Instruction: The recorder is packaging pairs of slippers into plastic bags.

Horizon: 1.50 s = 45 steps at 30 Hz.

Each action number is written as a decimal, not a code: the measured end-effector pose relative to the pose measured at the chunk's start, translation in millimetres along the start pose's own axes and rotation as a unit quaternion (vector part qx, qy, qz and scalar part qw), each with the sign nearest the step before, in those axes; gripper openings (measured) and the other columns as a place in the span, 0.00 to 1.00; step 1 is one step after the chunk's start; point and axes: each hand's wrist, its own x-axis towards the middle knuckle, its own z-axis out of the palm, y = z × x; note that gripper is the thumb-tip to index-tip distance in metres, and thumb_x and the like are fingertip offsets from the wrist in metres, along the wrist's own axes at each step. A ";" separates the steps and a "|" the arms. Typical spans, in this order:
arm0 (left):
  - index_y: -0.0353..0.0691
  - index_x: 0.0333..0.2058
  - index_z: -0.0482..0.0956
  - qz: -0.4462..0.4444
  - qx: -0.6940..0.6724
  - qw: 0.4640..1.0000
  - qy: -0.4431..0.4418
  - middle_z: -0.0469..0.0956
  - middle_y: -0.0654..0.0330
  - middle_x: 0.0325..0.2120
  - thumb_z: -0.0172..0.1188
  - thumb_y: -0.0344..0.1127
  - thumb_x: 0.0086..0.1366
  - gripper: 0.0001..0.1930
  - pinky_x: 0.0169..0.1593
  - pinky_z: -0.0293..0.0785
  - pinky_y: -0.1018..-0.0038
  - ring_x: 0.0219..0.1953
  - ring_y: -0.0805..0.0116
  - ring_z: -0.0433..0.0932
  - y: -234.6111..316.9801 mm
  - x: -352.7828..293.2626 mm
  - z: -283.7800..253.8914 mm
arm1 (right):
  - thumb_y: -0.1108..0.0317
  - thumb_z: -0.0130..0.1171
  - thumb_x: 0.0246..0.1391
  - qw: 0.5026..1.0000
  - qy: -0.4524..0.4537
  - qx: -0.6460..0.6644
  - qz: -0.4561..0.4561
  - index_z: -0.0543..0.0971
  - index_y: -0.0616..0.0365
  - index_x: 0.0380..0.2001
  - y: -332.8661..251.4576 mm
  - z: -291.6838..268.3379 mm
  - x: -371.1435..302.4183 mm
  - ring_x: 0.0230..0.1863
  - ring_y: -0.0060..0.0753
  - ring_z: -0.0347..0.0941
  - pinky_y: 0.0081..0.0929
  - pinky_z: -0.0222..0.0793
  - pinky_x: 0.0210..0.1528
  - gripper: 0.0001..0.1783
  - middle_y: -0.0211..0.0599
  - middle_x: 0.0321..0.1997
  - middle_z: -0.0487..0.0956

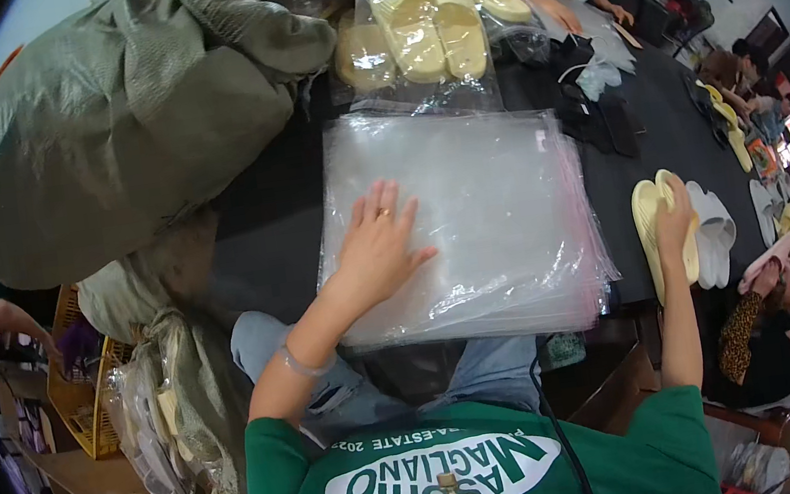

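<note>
My left hand (378, 247) lies flat with fingers spread on a stack of clear plastic bags (493, 193) in front of me. The stack has pinkish right edges, and its top bag lies smooth. At the right side of the dark table, my right hand (675, 220) is closed over a pair of pale yellow slippers (648, 211), its fingers curled round the farther part of the right one. Close beside it sits a pair of white slippers (713, 238). Beyond the stack, yellow slippers (416, 37) lie in clear bags.
A large grey-green woven sack (127, 133) bulges over the table's left side. Below it are a yellow plastic basket (97, 390) and a sack of bagged slippers (172, 420). Black items (603, 111) lie right of the bags. Other people work across the table and at right.
</note>
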 end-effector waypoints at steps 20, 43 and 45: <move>0.38 0.60 0.62 0.016 -0.058 0.987 0.148 0.53 0.44 0.64 0.42 0.59 0.66 0.34 0.67 0.44 0.56 0.67 0.49 0.49 -13.9 15.1 67.4 | 0.37 0.54 0.50 0.864 -0.373 0.313 -0.126 0.49 0.77 0.62 -446.7 146.5 47.6 0.70 0.62 0.44 0.40 0.42 0.69 0.56 0.71 0.68 0.45; 0.40 0.63 0.58 0.005 -0.065 0.994 0.089 0.50 0.45 0.65 0.39 0.59 0.67 0.34 0.68 0.41 0.59 0.69 0.50 0.45 -13.4 14.8 60.5 | 0.56 0.61 0.48 0.744 -0.398 0.522 -0.123 0.73 0.58 0.53 -217.3 -95.2 116.1 0.68 0.40 0.54 0.36 0.41 0.69 0.30 0.44 0.68 0.60; 0.40 0.63 0.57 0.011 -0.074 0.992 0.102 0.48 0.45 0.66 0.38 0.59 0.67 0.34 0.69 0.39 0.60 0.69 0.51 0.43 -14.7 16.9 64.5 | 0.53 0.61 0.48 0.790 -0.383 0.454 -0.154 0.69 0.60 0.57 -203.1 -103.8 85.0 0.65 0.38 0.59 0.34 0.48 0.66 0.35 0.41 0.69 0.59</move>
